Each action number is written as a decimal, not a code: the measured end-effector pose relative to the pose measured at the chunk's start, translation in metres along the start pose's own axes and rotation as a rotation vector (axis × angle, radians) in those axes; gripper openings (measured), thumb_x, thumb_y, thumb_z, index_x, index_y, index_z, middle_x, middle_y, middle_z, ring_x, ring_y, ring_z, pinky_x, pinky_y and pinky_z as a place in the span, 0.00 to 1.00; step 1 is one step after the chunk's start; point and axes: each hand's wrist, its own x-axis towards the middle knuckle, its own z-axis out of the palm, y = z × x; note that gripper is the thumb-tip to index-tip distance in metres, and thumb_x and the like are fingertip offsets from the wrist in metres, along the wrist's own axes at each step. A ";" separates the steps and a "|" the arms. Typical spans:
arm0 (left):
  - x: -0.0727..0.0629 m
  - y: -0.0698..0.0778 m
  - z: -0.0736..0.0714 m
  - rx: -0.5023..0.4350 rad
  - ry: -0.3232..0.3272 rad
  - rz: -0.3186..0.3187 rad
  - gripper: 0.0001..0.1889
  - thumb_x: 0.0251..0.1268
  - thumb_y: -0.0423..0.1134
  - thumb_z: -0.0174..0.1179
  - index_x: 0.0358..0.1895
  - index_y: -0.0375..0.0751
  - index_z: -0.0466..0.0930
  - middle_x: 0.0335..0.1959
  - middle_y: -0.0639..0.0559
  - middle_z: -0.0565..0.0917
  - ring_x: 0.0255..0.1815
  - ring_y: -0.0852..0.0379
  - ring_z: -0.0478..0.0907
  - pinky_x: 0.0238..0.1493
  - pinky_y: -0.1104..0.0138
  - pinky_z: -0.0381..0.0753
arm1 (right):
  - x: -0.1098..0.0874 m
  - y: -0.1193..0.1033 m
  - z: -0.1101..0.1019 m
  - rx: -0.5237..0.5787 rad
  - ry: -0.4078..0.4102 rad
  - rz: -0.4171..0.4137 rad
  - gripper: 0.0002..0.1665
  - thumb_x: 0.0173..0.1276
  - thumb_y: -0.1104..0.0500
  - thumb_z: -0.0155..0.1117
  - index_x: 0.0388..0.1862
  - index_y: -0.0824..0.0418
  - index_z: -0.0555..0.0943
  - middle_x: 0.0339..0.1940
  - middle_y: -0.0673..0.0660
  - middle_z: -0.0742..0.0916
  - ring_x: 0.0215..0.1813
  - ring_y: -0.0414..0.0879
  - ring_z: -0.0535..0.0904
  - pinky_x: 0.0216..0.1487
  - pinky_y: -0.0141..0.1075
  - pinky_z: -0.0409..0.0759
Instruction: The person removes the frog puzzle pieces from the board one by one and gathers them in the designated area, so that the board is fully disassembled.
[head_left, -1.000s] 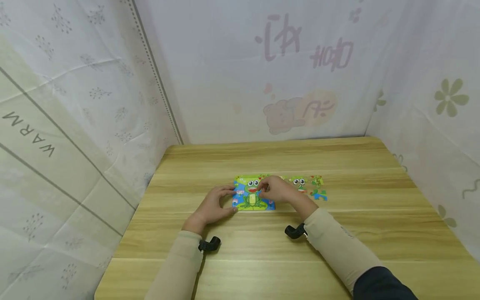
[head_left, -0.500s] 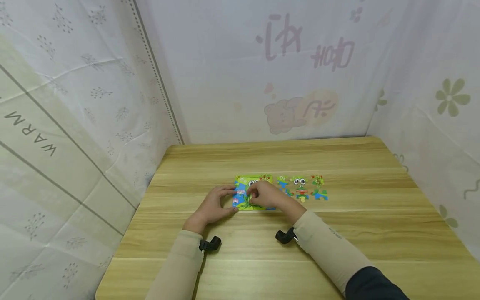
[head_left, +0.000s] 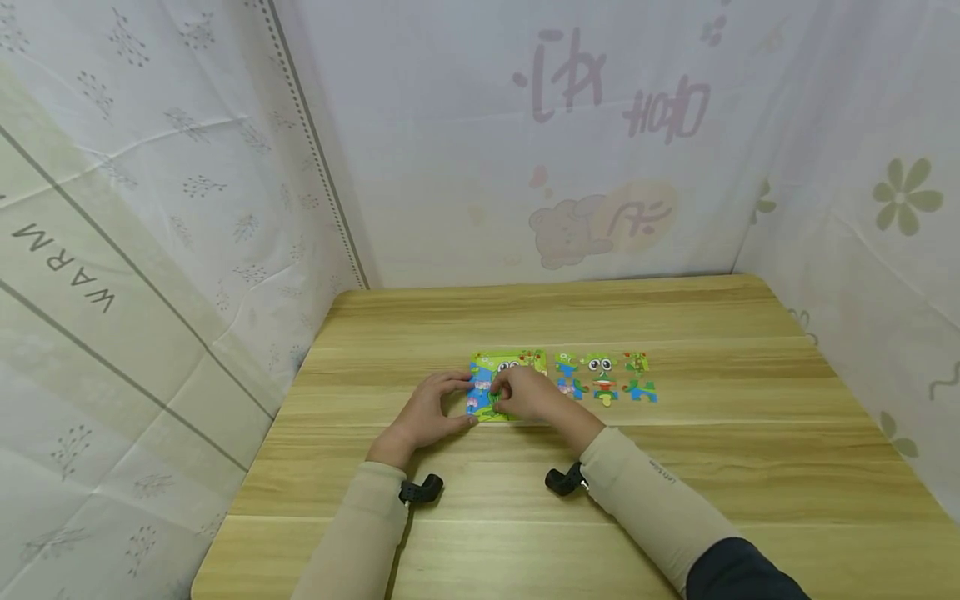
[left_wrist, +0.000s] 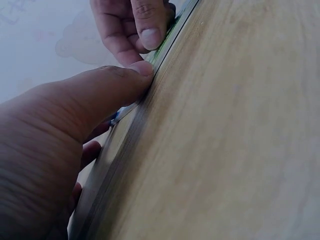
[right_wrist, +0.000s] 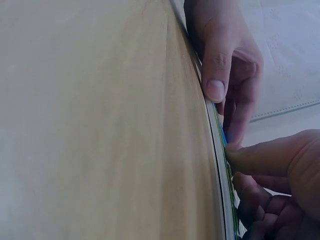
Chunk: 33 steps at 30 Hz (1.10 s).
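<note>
On the table lies a jigsaw board (head_left: 525, 358) with a green frog on a blue and green ground. My left hand (head_left: 427, 411) rests along its left side, fingers nearly straight, thumb (left_wrist: 117, 85) at the near left corner. Over the frog's body, my right hand (head_left: 525, 393) bends its thumb and fingers together in a pinch at the board's surface. The puzzle piece under those fingertips is mostly hidden by the hand. In the right wrist view, the thumb (right_wrist: 270, 157) presses at the board's green edge (right_wrist: 227, 172).
Several loose puzzle pieces lie right of the board, among them one with the frog's eyes (head_left: 600, 364), one with its red mouth (head_left: 604, 387) and a blue-green one (head_left: 642, 391). Printed curtains (head_left: 450, 150) surround the wooden table (head_left: 480, 317) behind and at both sides.
My right hand has shifted left and slightly nearer, from beside the frog's mouth to its body, then stayed nearly still. More loose pieces now show behind it. My left hand stays put.
</note>
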 end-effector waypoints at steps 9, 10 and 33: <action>-0.001 0.002 -0.001 -0.009 0.001 -0.006 0.31 0.62 0.49 0.78 0.67 0.44 0.82 0.74 0.52 0.75 0.77 0.49 0.66 0.78 0.49 0.64 | 0.000 -0.003 0.001 0.014 -0.009 0.023 0.08 0.71 0.57 0.75 0.46 0.55 0.86 0.29 0.48 0.83 0.31 0.42 0.77 0.38 0.38 0.80; -0.001 0.003 -0.001 -0.008 -0.001 -0.006 0.31 0.62 0.49 0.78 0.67 0.43 0.82 0.74 0.52 0.75 0.77 0.49 0.66 0.78 0.49 0.64 | 0.000 -0.003 0.001 0.015 -0.010 0.027 0.08 0.71 0.57 0.74 0.46 0.55 0.85 0.29 0.48 0.83 0.31 0.42 0.77 0.38 0.38 0.80; -0.001 0.004 -0.001 -0.007 0.001 -0.016 0.31 0.62 0.50 0.77 0.67 0.44 0.82 0.74 0.54 0.74 0.77 0.49 0.66 0.78 0.50 0.64 | 0.003 -0.001 0.000 0.038 0.010 0.037 0.06 0.73 0.60 0.71 0.46 0.55 0.83 0.32 0.49 0.83 0.33 0.43 0.77 0.38 0.38 0.79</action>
